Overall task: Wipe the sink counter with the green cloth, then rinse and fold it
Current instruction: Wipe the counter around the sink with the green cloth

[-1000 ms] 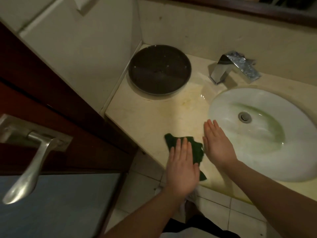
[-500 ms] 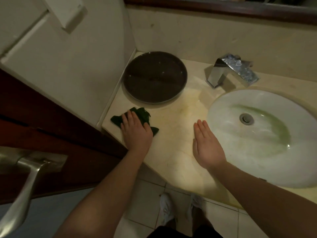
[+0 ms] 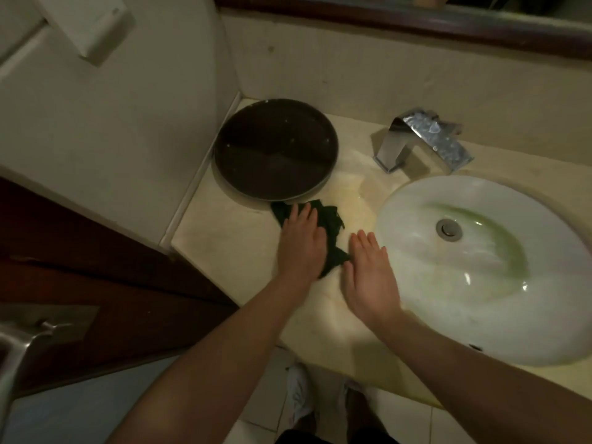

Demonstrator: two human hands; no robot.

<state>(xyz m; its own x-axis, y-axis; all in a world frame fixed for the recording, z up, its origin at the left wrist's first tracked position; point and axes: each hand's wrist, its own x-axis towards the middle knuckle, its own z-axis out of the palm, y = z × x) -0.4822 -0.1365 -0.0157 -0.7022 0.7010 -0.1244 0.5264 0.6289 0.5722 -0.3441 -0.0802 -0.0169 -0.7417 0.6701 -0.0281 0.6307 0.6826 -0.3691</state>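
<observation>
The left hand (image 3: 301, 243) lies flat, palm down, on the green cloth (image 3: 330, 233), fingers straight and close together, pressing the cloth onto the counter (image 3: 224, 251) rather than pinching it. The cloth is crumpled and dark; parts of it show beyond the fingertips and along the right side of the hand, with one corner trailing toward the wrist. Its far edge sits just in front of the round dark tray (image 3: 275, 149), touching it or nearly so; which one is hard to tell in the dim light.

The right hand (image 3: 368, 277) rests palm down on the bare counter just beside the cloth, between it and the sink (image 3: 480, 299). Its fingers are straight and held together, with nothing under them. One corner of the cloth reaches the thumb side of this hand.

The sink is a white oval bowl set into the counter, with a green stain running past the drain (image 3: 449, 229). A square chrome tap (image 3: 419, 139) stands behind it, spout tilted toward the bowl. A yellowish patch marks the counter between the tray and the sink. The tray sits in the back corner against the wall (image 3: 112, 123). A metal door handle (image 3: 19, 347) shows at lower left, and white shoes (image 3: 299, 398) on the tiled floor below
</observation>
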